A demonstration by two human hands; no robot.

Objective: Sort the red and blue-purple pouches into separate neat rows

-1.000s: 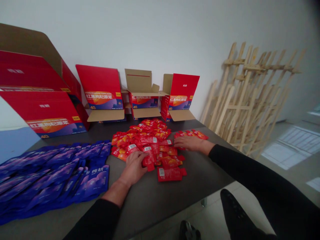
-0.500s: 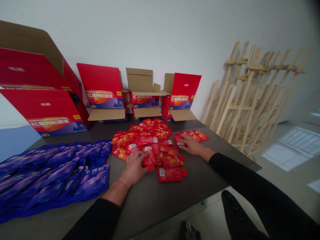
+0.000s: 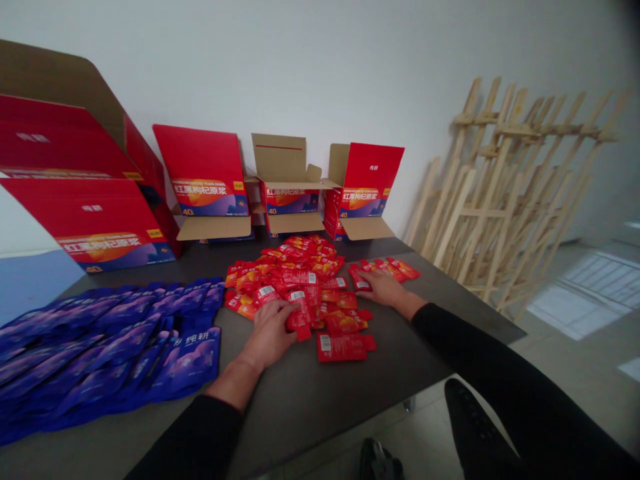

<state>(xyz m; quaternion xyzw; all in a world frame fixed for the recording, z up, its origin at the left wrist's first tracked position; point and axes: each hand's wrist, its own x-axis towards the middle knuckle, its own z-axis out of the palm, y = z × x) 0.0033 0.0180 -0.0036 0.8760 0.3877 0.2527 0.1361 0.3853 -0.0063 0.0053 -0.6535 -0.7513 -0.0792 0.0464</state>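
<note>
Purple 纯耕 sachets [image 3: 187, 363] lie left on the worktop [image 3: 300, 400]; red 红黑枸杞原浆 cartons [image 3: 203, 173] stand behind. Left hand [image 3: 270, 337] lies curled on the red sachet heap [image 3: 295, 287], grip undeterminable. Right hand [image 3: 383, 288] lies open, fingertips touching a sachet [image 3: 361, 280].

Dark table [image 3: 300, 400] — red sachets [image 3: 300, 280], purple pouches [image 3: 115, 360], cartons [image 3: 205, 173].

I've got open bench [image 3: 320, 393] along the front edge and out toward the right corner, so my right hand [image 3: 383, 288] can pass there. My left hand [image 3: 270, 333] sits against the red sachets [image 3: 295, 287]; purple pouches [image 3: 125, 353] block the left side, and open cartons [image 3: 205, 177] line the back edge.
</note>
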